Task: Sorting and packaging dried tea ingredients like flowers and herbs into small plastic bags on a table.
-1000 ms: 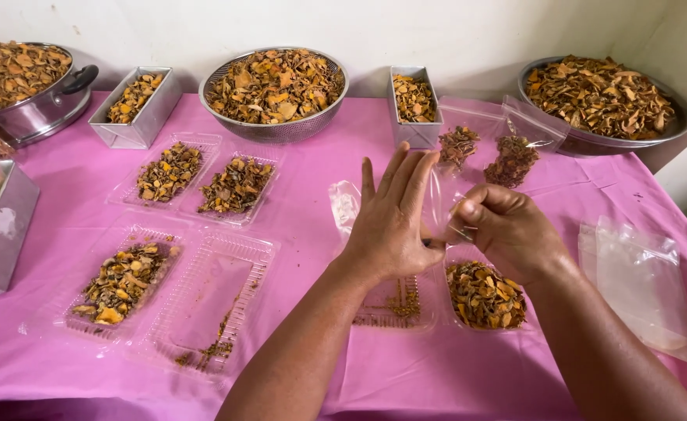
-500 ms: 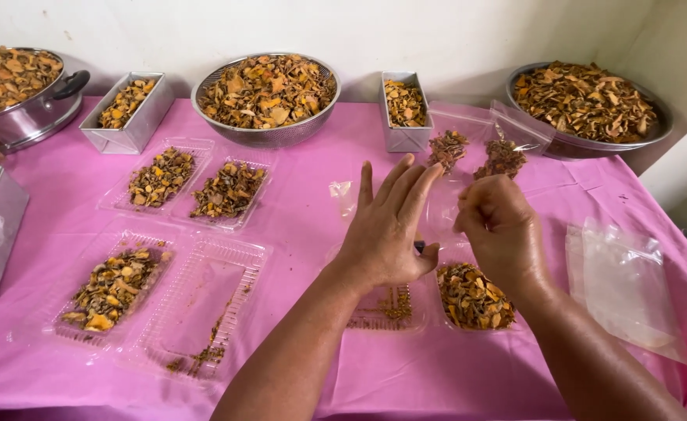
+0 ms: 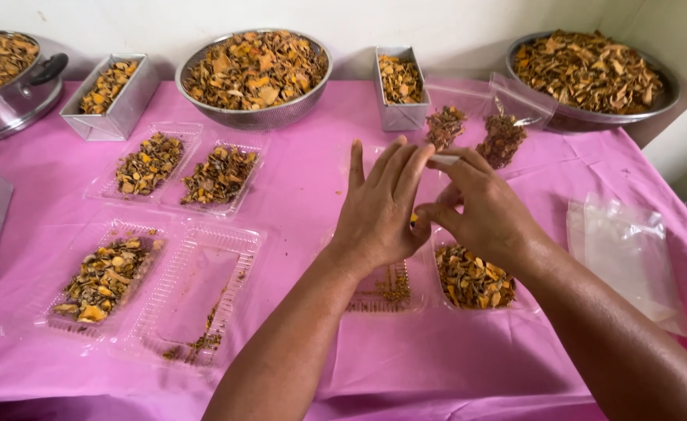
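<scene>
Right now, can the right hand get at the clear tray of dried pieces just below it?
Probably yes. The right hand hovers directly above the filled clear tray, which lies open with no lid, and nothing sits between them. The left hand is beside it, not over that tray.

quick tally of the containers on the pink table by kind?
Round metal bowls of dried orange-brown pieces: 2
Metal pot with black handle: 1
Small rectangular metal tins: 2
Clear plastic clamshell trays: 6
Total: 11
A metal box at the left edge is cut off, so it is not counted.
</scene>
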